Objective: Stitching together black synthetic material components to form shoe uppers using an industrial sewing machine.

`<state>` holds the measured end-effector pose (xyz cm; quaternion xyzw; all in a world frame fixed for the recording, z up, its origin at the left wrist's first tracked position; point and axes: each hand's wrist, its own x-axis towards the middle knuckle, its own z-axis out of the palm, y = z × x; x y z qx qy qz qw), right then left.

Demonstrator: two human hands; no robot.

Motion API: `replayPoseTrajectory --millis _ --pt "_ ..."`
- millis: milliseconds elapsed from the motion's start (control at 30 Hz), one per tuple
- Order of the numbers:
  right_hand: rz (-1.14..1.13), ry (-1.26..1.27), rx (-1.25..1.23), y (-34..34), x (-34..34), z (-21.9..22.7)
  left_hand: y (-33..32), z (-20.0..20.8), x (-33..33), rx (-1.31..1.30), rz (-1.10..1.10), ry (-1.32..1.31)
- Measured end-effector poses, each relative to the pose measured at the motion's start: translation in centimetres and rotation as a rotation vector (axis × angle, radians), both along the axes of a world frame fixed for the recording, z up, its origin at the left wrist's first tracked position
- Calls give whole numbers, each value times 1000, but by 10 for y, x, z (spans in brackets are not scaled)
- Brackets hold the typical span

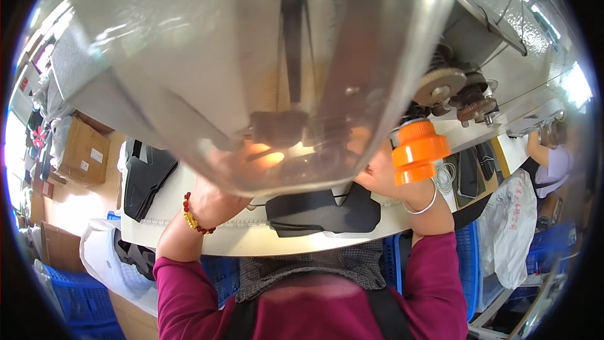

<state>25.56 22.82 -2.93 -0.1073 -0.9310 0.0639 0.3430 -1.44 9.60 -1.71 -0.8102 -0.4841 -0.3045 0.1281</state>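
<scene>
A clear plastic shield (207, 88) of a sewing machine fills the upper middle and blurs what lies behind it. My left hand (216, 200), with a red-bead bracelet at the wrist, reaches in under the shield from the left. Its fingers show only as a smeared shape near a small bright light. From the right my right hand (385, 175) reaches in, a pale bangle on its wrist; its fingertips are hidden behind the shield. Between the hands a black cut fabric piece (321, 212) lies on the pale tabletop at the front edge. Whether either hand grips fabric cannot be made out.
An orange stepped knob (420, 151) and metal tension discs (440, 85) stick out beside my right hand. Black pieces (148, 179) are stacked at the left of the table. Cardboard boxes (83, 152), blue crates (82, 296) and a white sack (511, 226) surround it. A person (553, 167) sits far right.
</scene>
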Motion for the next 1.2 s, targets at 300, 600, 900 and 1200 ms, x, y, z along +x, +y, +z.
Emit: replayPoseTrajectory --millis 300,600,900,1200 --pt "-128 -23 -294 5 3 -6 -1 -14 -6 33 -11 -104" --pt "-79 -26 -265 5 1 -2 -4 -24 3 36 12 -115" --pt "-218 -276 -474 0 6 2 7 -36 3 159 -20 -115" --pt "-69 -106 -244 5 5 0 16 -47 4 347 -30 -69"
